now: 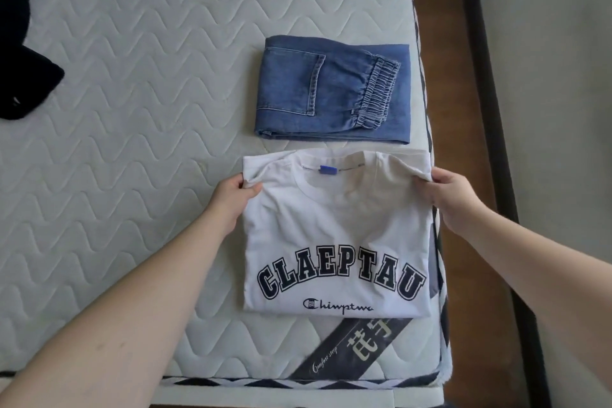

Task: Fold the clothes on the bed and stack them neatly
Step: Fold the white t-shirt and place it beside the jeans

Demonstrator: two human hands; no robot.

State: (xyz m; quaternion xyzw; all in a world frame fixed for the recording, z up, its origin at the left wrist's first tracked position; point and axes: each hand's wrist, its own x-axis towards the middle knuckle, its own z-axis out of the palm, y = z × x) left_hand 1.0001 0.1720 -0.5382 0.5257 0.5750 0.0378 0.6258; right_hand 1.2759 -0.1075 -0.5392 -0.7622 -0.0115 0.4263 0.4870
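The left hand [231,199] and right hand [453,195] each pinch a shoulder corner of the folded white shirt [334,242], lying on the bed [132,76] just beside the folded jeans [331,89]. Lift both corners evenly, keeping the folds flat, to stack it squarely.

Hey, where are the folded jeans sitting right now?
In the head view, the folded jeans lie on the mattress near its right edge, just beyond the white T-shirt that both hands hold, and far right of the black garment.
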